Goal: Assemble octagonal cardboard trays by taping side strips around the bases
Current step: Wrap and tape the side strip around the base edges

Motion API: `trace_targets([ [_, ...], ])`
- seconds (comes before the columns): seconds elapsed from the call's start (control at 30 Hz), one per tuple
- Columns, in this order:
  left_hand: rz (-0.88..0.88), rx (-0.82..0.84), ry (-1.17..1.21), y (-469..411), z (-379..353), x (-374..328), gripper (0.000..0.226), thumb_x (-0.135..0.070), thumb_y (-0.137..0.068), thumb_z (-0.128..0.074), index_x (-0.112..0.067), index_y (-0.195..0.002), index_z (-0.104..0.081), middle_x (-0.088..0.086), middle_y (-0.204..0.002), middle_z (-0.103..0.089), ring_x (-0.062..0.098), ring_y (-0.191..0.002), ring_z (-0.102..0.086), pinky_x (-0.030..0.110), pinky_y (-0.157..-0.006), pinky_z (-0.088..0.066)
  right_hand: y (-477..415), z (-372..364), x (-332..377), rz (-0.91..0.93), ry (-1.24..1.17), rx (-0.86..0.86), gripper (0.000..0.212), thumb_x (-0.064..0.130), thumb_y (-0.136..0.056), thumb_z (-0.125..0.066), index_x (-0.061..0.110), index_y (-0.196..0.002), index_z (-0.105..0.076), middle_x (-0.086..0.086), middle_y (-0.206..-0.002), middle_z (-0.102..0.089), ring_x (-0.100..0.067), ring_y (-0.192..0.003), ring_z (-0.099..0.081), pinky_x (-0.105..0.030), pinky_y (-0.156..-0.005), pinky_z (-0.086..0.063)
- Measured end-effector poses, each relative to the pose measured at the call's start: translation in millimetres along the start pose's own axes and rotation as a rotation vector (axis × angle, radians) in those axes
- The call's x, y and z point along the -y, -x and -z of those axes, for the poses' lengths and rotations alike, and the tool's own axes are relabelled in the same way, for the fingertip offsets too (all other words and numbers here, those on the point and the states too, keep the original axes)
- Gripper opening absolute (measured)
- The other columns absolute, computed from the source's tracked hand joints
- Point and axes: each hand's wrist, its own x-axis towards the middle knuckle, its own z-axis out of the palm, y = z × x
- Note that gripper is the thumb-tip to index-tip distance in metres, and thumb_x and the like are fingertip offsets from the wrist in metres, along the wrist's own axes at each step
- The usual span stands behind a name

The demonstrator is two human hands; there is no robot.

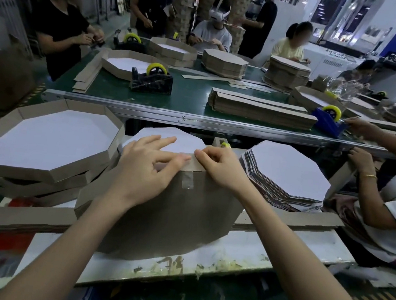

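An octagonal cardboard base stands tilted up in front of me, brown underside facing me, white face away. A brown side strip runs along its top edge. A piece of clear tape sticks over that edge. My left hand lies across the top edge with fingers extended, pressing the strip. My right hand has curled fingers and pinches the strip beside the tape. The strip's loose ends trail along the white table on both sides.
Finished trays are stacked at my left; a pile of flat bases sits at my right. A yellow tape roll peeks behind the base. Beyond is a green conveyor with tape dispensers and strip stacks. A person's arms work at the right.
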Motion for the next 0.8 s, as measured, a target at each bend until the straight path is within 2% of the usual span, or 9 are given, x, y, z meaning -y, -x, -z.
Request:
trace_targets([
  [0.1, -0.055, 0.043, -0.218, -3.9, -8.4, -6.3, 0.036, -0.072, -0.087, -0.043, -0.052, -0.102, -0.069, -0.011, -0.136, -0.057, 0.016, -0.132, -0.042, 0.043, -0.109, -0.027, 2.2, -0.4, 1.5, 0.015, -0.002, 0.005, 0.032, 0.028, -0.100, -0.054, 0.005, -0.089, -0.073, -0.002, -0.070, -0.062, -0.010, -0.067, -0.050, -0.030, -0.066, -0.038],
  [0.17, -0.086, 0.071, -0.301, -2.5, -11.0, -3.8, 0.045, -0.071, -0.084, -0.038, -0.050, -0.109, -0.068, -0.010, -0.133, -0.060, 0.017, -0.125, -0.049, 0.038, -0.101, -0.032, 3.8, 0.5, 1.1, 0.017, -0.014, -0.001, 0.031, 0.027, -0.101, -0.054, 0.005, -0.089, -0.073, -0.007, -0.074, -0.064, -0.012, -0.070, -0.052, -0.032, -0.068, -0.039],
  [0.23, -0.110, 0.053, -0.321, -1.9, -11.0, -0.9, 0.044, -0.068, -0.084, -0.040, -0.048, -0.112, -0.067, -0.009, -0.128, -0.064, 0.018, -0.117, -0.056, 0.035, -0.092, -0.037, 4.5, 0.9, 0.7, 0.020, -0.016, -0.006, 0.031, 0.026, -0.101, -0.054, 0.005, -0.090, -0.073, -0.003, -0.073, -0.064, -0.011, -0.070, -0.051, -0.030, -0.068, -0.038],
  [0.3, -0.128, 0.040, -0.333, -1.8, -11.7, -0.1, 0.036, -0.065, -0.086, -0.051, -0.047, -0.113, -0.067, -0.008, -0.125, -0.065, 0.018, -0.112, -0.060, 0.036, -0.089, -0.039, 2.9, 0.5, 0.4, 0.016, -0.013, -0.005, 0.030, 0.026, -0.101, -0.054, 0.005, -0.089, -0.073, 0.004, -0.070, -0.060, -0.007, -0.067, -0.049, -0.028, -0.066, -0.036],
  [0.4, -0.122, 0.049, -0.365, -3.2, -12.9, -0.1, 0.037, -0.057, -0.083, -0.064, -0.046, -0.118, -0.065, -0.010, -0.127, -0.064, 0.018, -0.115, -0.058, 0.036, -0.091, -0.039, 0.1, 0.0, -1.2, -0.002, -0.011, -0.001, 0.029, 0.028, -0.101, -0.054, 0.009, -0.092, -0.073, 0.009, -0.071, -0.060, -0.003, -0.068, -0.050, -0.023, -0.064, -0.037],
  [0.5, -0.138, 0.062, -0.415, -3.5, -12.8, 1.3, 0.048, -0.056, -0.082, -0.066, -0.042, -0.127, -0.061, -0.011, -0.129, -0.062, 0.018, -0.117, -0.056, 0.038, -0.092, -0.040, -0.3, -0.5, -3.7, -0.004, -0.012, -0.006, 0.029, 0.029, -0.101, -0.054, 0.011, -0.094, -0.075, 0.009, -0.076, -0.063, -0.004, -0.071, -0.053, -0.017, -0.063, -0.037],
  [0.67, -0.136, 0.159, -0.595, -7.8, -13.7, 2.8, 0.079, -0.067, -0.078, -0.062, -0.039, -0.147, -0.037, -0.016, -0.142, -0.049, 0.015, -0.125, -0.048, 0.034, -0.095, -0.037, 0.0, -0.5, -1.8, -0.026, -0.038, 0.001, 0.027, 0.029, -0.100, -0.054, 0.013, -0.090, -0.073, 0.018, -0.070, -0.058, 0.001, -0.070, -0.052, -0.016, -0.065, -0.036],
  [0.8, -0.148, 0.238, -0.667, -11.8, -12.6, 5.3, 0.094, -0.072, -0.076, -0.059, -0.040, -0.153, -0.015, -0.020, -0.150, -0.036, 0.011, -0.131, -0.038, 0.029, -0.101, -0.031, 1.7, 0.2, -1.1, -0.036, -0.047, 0.002, 0.029, 0.030, -0.100, -0.053, 0.011, -0.096, -0.075, 0.014, -0.078, -0.063, -0.001, -0.075, -0.053, -0.013, -0.066, -0.038],
])
